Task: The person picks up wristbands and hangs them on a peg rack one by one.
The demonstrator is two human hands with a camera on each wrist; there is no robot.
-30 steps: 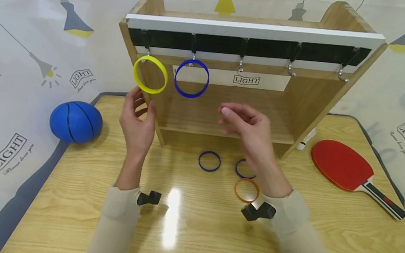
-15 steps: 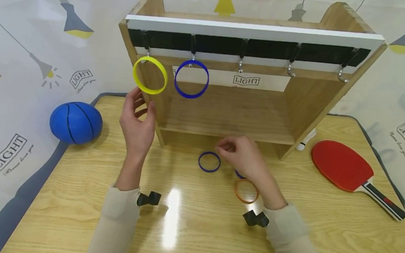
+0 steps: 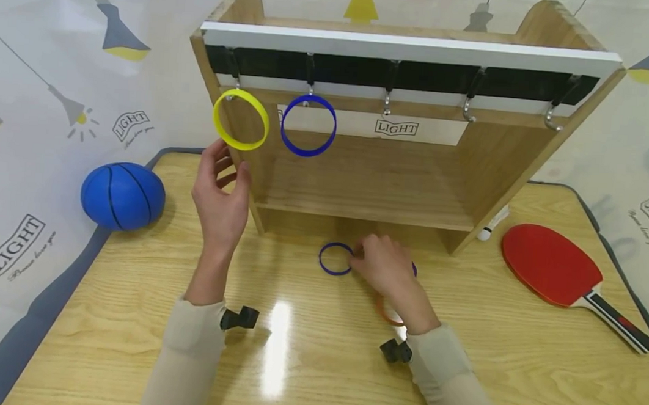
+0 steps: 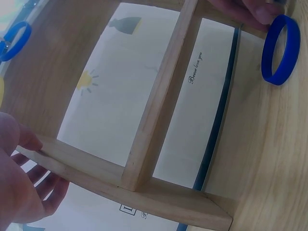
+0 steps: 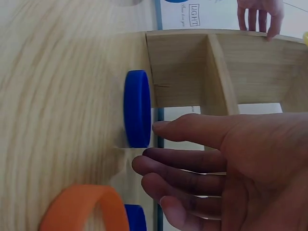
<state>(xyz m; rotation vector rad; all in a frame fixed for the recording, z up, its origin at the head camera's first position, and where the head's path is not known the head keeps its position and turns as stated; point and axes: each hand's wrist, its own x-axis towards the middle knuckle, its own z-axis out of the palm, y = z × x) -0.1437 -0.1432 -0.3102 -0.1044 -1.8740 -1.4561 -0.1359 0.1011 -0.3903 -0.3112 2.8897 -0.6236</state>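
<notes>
In the head view my left hand [image 3: 220,203] grips the left side panel of a wooden shelf [image 3: 364,180], thumb on one face and fingers on the other. My right hand [image 3: 384,264] is low over the table beside a blue ring [image 3: 334,273]. The right wrist view shows its thumb and fingers apart, close to that blue ring [image 5: 137,108] with nothing between them. Partly hidden by this hand are another blue ring [image 3: 414,269] and an orange ring [image 3: 389,319]. A yellow ring [image 3: 245,147] and a blue ring [image 3: 307,153] hang from the two leftmost hooks.
Bare metal hooks [image 3: 387,105] line the rest of the shelf's black strip. A blue ball [image 3: 123,196] sits on the table at left. To the right lie a red table tennis bat [image 3: 552,266] and a shuttlecock [image 3: 491,226].
My right hand has come down from in front of the shelf to the blue ring on the table. My left hand has stayed on the side panel.
</notes>
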